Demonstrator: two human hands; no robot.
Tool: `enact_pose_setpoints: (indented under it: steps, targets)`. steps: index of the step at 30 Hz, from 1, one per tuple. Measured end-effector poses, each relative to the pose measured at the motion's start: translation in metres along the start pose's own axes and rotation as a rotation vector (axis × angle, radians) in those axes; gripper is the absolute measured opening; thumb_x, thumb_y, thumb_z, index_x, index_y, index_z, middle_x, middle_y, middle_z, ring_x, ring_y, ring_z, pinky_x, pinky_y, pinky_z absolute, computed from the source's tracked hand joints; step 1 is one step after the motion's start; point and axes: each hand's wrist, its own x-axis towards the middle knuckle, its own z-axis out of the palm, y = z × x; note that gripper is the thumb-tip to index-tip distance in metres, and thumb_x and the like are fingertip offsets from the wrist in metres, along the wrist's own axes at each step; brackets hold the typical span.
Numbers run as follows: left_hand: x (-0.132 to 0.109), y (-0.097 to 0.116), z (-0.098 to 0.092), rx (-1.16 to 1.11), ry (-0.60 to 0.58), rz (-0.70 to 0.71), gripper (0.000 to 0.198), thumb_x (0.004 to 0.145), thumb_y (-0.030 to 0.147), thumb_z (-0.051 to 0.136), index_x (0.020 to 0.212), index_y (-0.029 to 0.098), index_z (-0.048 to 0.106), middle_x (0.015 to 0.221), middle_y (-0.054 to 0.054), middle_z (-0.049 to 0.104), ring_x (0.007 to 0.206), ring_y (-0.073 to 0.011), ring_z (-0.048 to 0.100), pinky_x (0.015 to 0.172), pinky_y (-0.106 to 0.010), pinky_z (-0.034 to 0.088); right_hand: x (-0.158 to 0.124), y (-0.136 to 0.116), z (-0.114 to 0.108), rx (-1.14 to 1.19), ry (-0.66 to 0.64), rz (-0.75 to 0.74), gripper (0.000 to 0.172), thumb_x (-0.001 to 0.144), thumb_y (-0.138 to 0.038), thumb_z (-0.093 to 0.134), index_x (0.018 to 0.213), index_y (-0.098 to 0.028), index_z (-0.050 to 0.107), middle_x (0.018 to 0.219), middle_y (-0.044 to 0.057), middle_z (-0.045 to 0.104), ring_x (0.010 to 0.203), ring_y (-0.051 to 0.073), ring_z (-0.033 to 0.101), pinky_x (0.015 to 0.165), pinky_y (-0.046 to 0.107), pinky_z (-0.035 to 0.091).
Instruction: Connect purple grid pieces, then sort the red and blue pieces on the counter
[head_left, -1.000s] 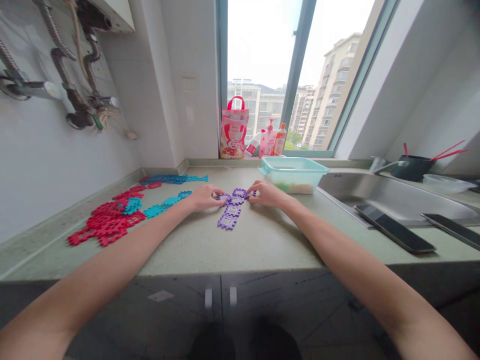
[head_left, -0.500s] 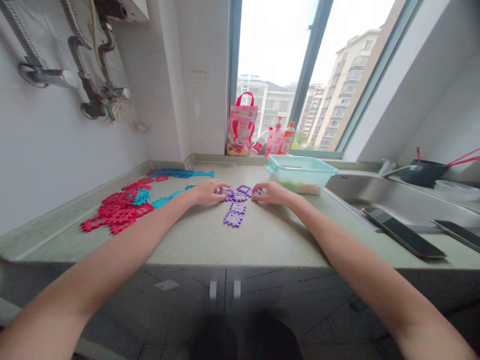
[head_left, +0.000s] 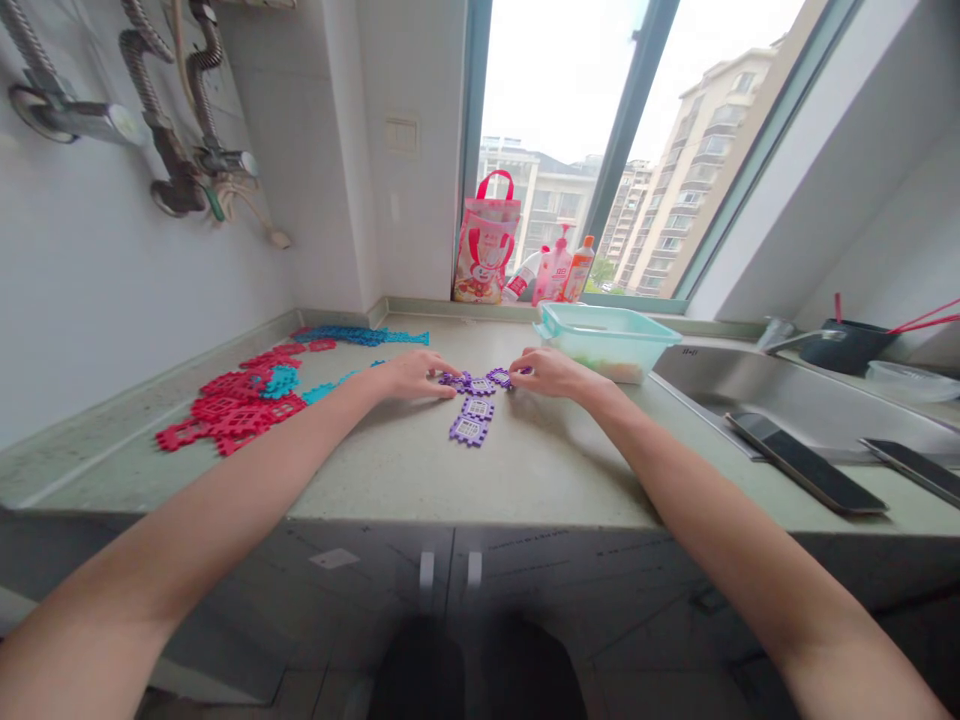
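Several purple puzzle tiles (head_left: 472, 418) lie joined on the green counter (head_left: 465, 480). My left hand (head_left: 411, 374) rests on the counter with its fingertips pinching the leftmost purple tile (head_left: 453, 380). My right hand (head_left: 546, 373) pinches the rightmost purple tile (head_left: 501, 377) from the other side. Both hands have their fingers drawn together on the tiles. Red tiles (head_left: 229, 412) and teal tiles (head_left: 361, 336) lie to the left.
A clear box with a teal lid (head_left: 604, 341) stands just behind my right hand. A sink (head_left: 780, 400) with two dark flat slabs (head_left: 806, 464) lies at right. A pink bag (head_left: 486, 242) and bottles (head_left: 559, 272) stand on the window sill. Pipes hang on the left wall.
The head view shifted slightly down and left. Both hands stayed on the ends of the purple tile row, with the right hand moving a little closer to it.
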Motion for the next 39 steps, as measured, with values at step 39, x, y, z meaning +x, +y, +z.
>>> enact_pose_setpoints:
  steps: [39]
  targets:
    - [0.003, -0.025, 0.012, -0.074, 0.142, -0.159, 0.049, 0.067, 0.063, 0.079, 0.097, 0.025, 0.081, 0.141, -0.009, 0.067, 0.132, -0.0329, 0.061, 0.117, -0.041, 0.045, 0.008, 0.017, 0.028, 0.275, 0.194, 0.066, 0.045, 0.089, -0.037, 0.076, 0.131, -0.019, 0.072, 0.136, 0.014, 0.072, 0.127, 0.030, 0.066, 0.114, 0.044, 0.047]
